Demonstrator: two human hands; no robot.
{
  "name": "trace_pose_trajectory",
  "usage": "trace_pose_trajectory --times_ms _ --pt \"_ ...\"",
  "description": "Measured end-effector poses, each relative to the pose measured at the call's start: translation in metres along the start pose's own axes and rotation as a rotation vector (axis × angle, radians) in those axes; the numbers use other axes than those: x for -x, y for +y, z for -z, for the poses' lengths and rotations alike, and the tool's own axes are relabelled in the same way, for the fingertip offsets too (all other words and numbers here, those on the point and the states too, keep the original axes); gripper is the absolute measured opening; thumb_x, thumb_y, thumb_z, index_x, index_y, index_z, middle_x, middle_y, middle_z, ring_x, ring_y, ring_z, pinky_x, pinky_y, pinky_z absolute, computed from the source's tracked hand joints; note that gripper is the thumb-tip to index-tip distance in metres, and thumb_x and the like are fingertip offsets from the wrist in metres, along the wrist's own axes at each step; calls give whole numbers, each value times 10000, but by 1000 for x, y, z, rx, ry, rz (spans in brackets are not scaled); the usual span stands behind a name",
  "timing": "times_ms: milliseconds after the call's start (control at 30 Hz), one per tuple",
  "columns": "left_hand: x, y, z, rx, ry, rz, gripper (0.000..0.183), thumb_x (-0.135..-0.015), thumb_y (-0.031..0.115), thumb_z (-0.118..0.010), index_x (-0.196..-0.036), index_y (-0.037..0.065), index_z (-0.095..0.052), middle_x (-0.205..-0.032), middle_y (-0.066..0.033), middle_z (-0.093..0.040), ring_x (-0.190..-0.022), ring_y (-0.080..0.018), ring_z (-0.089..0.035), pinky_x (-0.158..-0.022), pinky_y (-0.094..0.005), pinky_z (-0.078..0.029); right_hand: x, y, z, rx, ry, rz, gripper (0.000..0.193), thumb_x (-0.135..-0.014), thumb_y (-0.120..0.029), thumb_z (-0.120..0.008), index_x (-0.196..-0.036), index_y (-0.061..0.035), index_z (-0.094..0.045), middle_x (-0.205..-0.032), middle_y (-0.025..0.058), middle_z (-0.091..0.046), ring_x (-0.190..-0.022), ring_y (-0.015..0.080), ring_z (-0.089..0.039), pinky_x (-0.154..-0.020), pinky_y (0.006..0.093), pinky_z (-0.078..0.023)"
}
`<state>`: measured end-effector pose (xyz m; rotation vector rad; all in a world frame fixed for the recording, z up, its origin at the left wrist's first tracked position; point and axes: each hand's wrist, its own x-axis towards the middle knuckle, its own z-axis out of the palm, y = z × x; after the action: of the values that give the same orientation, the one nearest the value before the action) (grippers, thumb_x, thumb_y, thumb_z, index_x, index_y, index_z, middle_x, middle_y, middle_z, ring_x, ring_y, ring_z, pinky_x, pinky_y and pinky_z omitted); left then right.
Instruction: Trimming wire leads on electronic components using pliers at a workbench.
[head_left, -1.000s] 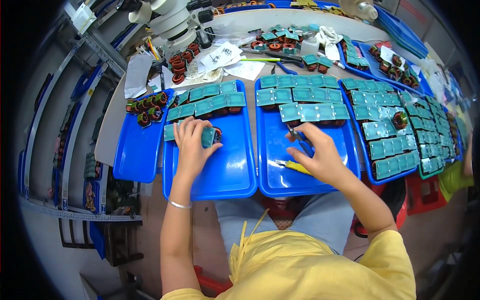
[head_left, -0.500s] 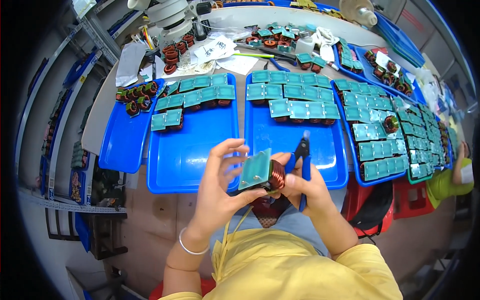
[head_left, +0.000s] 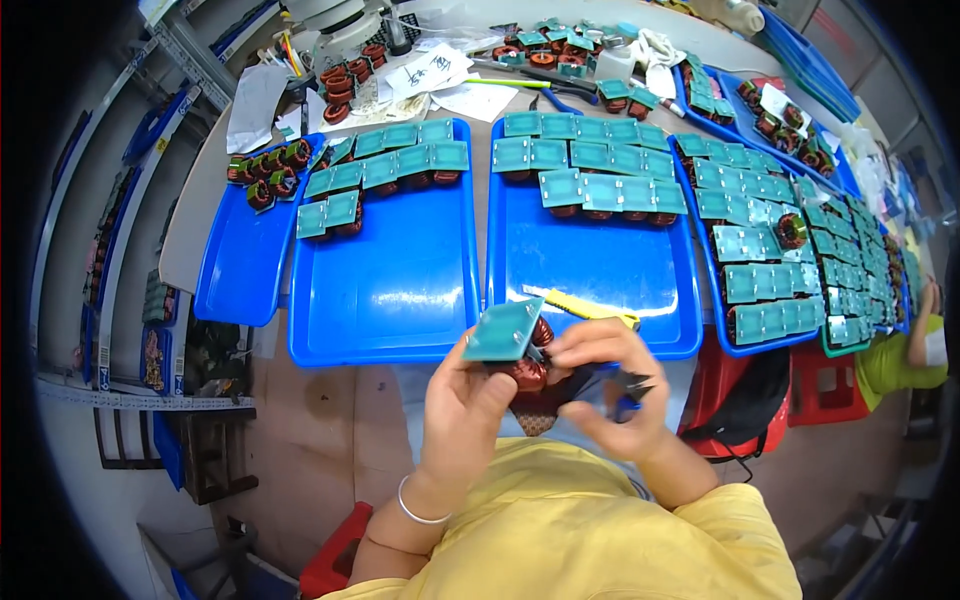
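My left hand (head_left: 455, 405) grips a copper-wound coil (head_left: 524, 374) with a square green circuit board (head_left: 506, 330) on top, fingers and thumb on either side. The board is tilted above my lap, just in front of the trays. A pair of blue-handled cutters (head_left: 630, 385) lies in my right hand (head_left: 635, 415), its dark jaws turned outward. The fingertips of that hand reach to the coil's right side; what they touch there is partly hidden. Beyond them, a yellow utility knife (head_left: 592, 308) lies at the near end of a blue tray (head_left: 620, 265).
Another blue tray (head_left: 380, 290) also holds boards on coils at its far end. A narrower tray (head_left: 238, 265) at left holds bare coils. Fuller trays (head_left: 745, 348) stand at right. Papers (head_left: 430, 75) and loose coils lie behind. A person in green (head_left: 925, 350) sits far right.
The board and coil have turned, with the board now flatter. The cutters have swung from upright to pointing outward in my right hand. The yellow utility knife has come into sight.
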<state>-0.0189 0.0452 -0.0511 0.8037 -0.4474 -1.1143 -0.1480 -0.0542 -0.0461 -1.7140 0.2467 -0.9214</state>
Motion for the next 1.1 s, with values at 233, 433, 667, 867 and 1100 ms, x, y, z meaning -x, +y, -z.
trace_pose_trajectory --times_ms 233,433,667,867,1100 --pt "6 4 22 14 -36 187 616 -874 302 -504 -1336 -50 -299 -1190 -217 -495 -998 -275 -556 -843 -326 -459 26 -4 41 153 -93 -96 381 -826 -329 -570 -941 33 -533 -870 172 -573 -757 209 -580 -689 316 -474" --pt "17 6 9 -316 37 89 741 -688 389 -771 -1215 2 -422 -1033 -103 -550 -827 -151 -571 -699 -248 -475 4 -20 30 680 -276 52 425 -757 -372 -648 -966 -14 -554 -834 113 -534 -743 275 -529 -679 337 -425" --pt "27 15 0 -452 47 30 755 -628 339 -822 -1185 9 -434 -1014 -85 -564 -881 -131 -571 -751 -239 -483 0 -39 21 800 -389 104 487 -707 -483 -663 -862 -34 -559 -708 82 -450 -624 258 -486 -551 341 -381" --pt "30 21 -3 -549 22 -1 758 -606 321 -837 -1176 15 -441 -1009 -76 -568 -885 -120 -569 -759 -239 -483 -1 -52 21 861 -490 62 424 -718 -413 -683 -904 -58 -547 -743 84 -473 -662 240 -511 -584 334 -403" --pt "32 26 3 -706 -138 -150 668 -656 70 -799 -1205 44 -419 -1035 -57 -522 -911 -116 -553 -760 -249 -489 1 -60 23 910 -511 83 431 -700 -407 -690 -903 -53 -548 -748 80 -463 -650 223 -502 -575 321 -397"
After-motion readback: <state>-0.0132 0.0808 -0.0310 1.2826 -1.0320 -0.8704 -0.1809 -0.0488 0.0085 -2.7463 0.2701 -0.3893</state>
